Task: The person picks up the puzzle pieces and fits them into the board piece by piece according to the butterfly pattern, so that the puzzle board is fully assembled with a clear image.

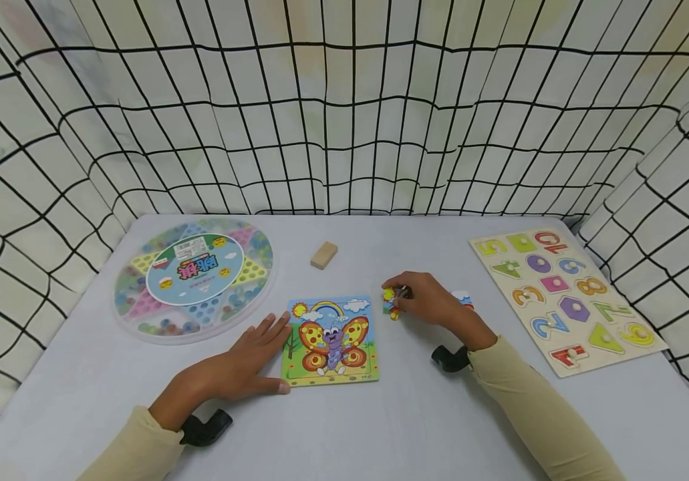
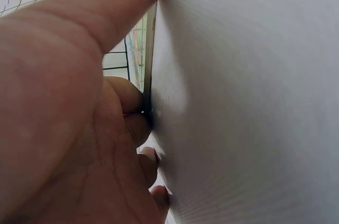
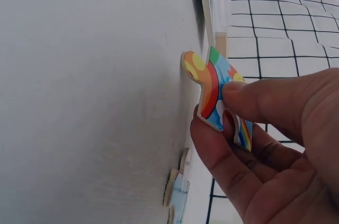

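Note:
In the head view a square butterfly puzzle lies flat on the white table. My left hand rests spread at its left side, thumb and fingertips touching the edge. In the left wrist view the puzzle's thin edge shows beside the fingers. Right of the puzzle, my right hand pinches a colourful jigsaw piece between thumb and fingers, just above the table. Whether a second piece sits behind it I cannot tell. More jigsaw pieces lie partly hidden behind the right hand.
A round Chinese checkers box lies at the back left. Behind the butterfly puzzle is a small wooden block. At the right lies a number and shape board. Black-lined white cloth surrounds the table.

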Tool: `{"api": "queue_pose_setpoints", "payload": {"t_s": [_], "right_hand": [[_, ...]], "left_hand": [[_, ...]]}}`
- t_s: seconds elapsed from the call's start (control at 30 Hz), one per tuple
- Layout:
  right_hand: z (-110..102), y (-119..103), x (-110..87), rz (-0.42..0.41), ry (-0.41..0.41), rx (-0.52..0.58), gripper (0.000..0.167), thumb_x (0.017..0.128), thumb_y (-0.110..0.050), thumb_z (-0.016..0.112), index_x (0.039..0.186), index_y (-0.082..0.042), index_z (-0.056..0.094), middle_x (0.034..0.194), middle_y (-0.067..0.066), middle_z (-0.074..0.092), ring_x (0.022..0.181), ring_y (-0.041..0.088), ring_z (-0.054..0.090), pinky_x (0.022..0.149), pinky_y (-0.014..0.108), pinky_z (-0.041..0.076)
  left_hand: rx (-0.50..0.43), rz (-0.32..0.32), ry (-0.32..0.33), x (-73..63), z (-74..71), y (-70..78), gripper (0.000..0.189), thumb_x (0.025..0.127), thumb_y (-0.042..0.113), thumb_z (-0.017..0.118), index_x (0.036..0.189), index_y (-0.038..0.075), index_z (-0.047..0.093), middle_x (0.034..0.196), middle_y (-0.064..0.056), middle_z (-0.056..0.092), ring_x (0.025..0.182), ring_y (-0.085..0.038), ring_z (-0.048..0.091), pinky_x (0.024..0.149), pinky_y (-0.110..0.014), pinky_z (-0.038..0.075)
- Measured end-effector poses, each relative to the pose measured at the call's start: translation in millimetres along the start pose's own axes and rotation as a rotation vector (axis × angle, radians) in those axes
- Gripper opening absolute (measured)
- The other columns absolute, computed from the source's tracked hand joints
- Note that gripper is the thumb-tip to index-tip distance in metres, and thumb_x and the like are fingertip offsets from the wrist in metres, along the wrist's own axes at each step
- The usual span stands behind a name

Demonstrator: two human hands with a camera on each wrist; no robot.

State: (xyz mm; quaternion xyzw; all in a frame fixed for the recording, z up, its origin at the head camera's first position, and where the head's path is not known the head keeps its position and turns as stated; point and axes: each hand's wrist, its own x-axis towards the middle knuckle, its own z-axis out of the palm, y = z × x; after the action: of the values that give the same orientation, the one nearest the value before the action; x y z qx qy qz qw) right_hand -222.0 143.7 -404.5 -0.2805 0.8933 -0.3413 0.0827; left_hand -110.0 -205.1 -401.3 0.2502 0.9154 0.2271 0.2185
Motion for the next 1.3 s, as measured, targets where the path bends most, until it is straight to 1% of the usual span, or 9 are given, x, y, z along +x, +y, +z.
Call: {"api": "queue_pose_setpoints", "payload": {"t_s": [0.27, 0.47, 0.53, 0.73, 0.8, 0.9, 1.1, 1.2, 1.3], "right_hand": [[0.5, 0.2, 0.3, -0.009, 0.007, 0.000, 0.030, 0.090, 0.000, 0.064, 0.120, -0.002, 0.068, 0.113, 0.008, 0.067, 0.086, 0.018, 0.054, 0.073, 0.031, 0.048], [0.6, -1.1, 1.1, 0.007, 0.006, 0.011, 0.030, 0.092, 0.000, 0.061, 0.120, -0.004, 0.068, 0.115, 0.008, 0.066, 0.089, 0.019, 0.055, 0.075, 0.031, 0.048], [0.2, -2.1, 1.3, 0.009, 0.010, 0.017, 0.029, 0.093, 0.000, 0.060, 0.120, -0.004, 0.069, 0.116, 0.008, 0.066, 0.088, 0.019, 0.055, 0.074, 0.031, 0.048], [1.3, -4.9, 6.0, -0.026, 0.028, 0.045, 0.026, 0.095, -0.001, 0.060, 0.119, -0.003, 0.069, 0.112, 0.006, 0.067, 0.085, 0.018, 0.054, 0.071, 0.030, 0.048], [2.2, -7.5, 8.6, -0.043, 0.035, 0.054, 0.026, 0.095, -0.001, 0.060, 0.119, -0.002, 0.069, 0.111, 0.006, 0.067, 0.084, 0.018, 0.054, 0.071, 0.031, 0.048], [4.1, -12.5, 12.3, -0.049, 0.041, 0.055, 0.026, 0.095, -0.003, 0.061, 0.119, -0.003, 0.069, 0.112, 0.005, 0.068, 0.085, 0.018, 0.055, 0.072, 0.031, 0.049], [11.1, -22.7, 19.8, -0.025, 0.035, 0.063, 0.025, 0.095, -0.004, 0.061, 0.119, -0.003, 0.069, 0.114, 0.006, 0.067, 0.091, 0.017, 0.057, 0.077, 0.030, 0.050], [14.0, -28.4, 23.4, -0.027, 0.020, 0.066, 0.026, 0.095, -0.004, 0.062, 0.119, -0.004, 0.069, 0.113, 0.005, 0.067, 0.089, 0.017, 0.057, 0.075, 0.029, 0.050], [16.8, -33.0, 27.0, -0.037, -0.004, 0.082, 0.026, 0.095, -0.004, 0.062, 0.120, -0.004, 0.069, 0.111, 0.005, 0.068, 0.084, 0.016, 0.057, 0.070, 0.028, 0.050]], "left_hand": [[0.006, 0.004, 0.004, 0.4, 0.6, -1.0, 0.099, 0.087, 0.052, 0.066, 0.154, 0.000, 0.015, 0.162, -0.014, -0.001, 0.146, -0.038, -0.008, 0.113, -0.060, 0.002], [0.021, -0.005, 0.001, 1.2, 1.5, -2.7, 0.100, 0.087, 0.054, 0.066, 0.155, 0.001, 0.014, 0.162, -0.013, -0.002, 0.146, -0.037, -0.008, 0.113, -0.059, 0.002], [0.021, -0.008, 0.000, 1.4, 1.7, -2.9, 0.100, 0.087, 0.054, 0.066, 0.155, 0.001, 0.014, 0.162, -0.013, -0.002, 0.146, -0.037, -0.008, 0.113, -0.059, 0.001], [0.021, -0.006, -0.002, 1.0, 0.7, -2.4, 0.100, 0.088, 0.053, 0.065, 0.155, 0.000, 0.013, 0.162, -0.014, -0.003, 0.146, -0.037, -0.009, 0.113, -0.059, 0.001], [0.023, -0.005, -0.001, 0.8, -0.2, -1.5, 0.100, 0.088, 0.053, 0.065, 0.155, 0.000, 0.013, 0.162, -0.013, -0.003, 0.146, -0.037, -0.009, 0.114, -0.059, 0.001], [0.012, 0.000, 0.001, 1.1, -1.8, 0.1, 0.100, 0.088, 0.053, 0.065, 0.155, 0.000, 0.013, 0.162, -0.014, -0.002, 0.146, -0.037, -0.009, 0.113, -0.059, 0.001], [0.009, -0.009, -0.007, 1.2, -2.5, 2.0, 0.100, 0.087, 0.051, 0.067, 0.155, 0.000, 0.013, 0.162, -0.013, -0.003, 0.146, -0.037, -0.009, 0.114, -0.059, 0.000], [0.009, -0.023, -0.011, 1.8, -1.2, 2.0, 0.100, 0.087, 0.052, 0.067, 0.155, 0.002, 0.013, 0.162, -0.012, -0.004, 0.146, -0.035, -0.010, 0.114, -0.058, 0.000], [0.003, -0.032, -0.012, 2.2, 0.7, 0.8, 0.101, 0.087, 0.052, 0.067, 0.155, 0.002, 0.013, 0.162, -0.011, -0.004, 0.146, -0.035, -0.010, 0.114, -0.058, 0.001]]}}
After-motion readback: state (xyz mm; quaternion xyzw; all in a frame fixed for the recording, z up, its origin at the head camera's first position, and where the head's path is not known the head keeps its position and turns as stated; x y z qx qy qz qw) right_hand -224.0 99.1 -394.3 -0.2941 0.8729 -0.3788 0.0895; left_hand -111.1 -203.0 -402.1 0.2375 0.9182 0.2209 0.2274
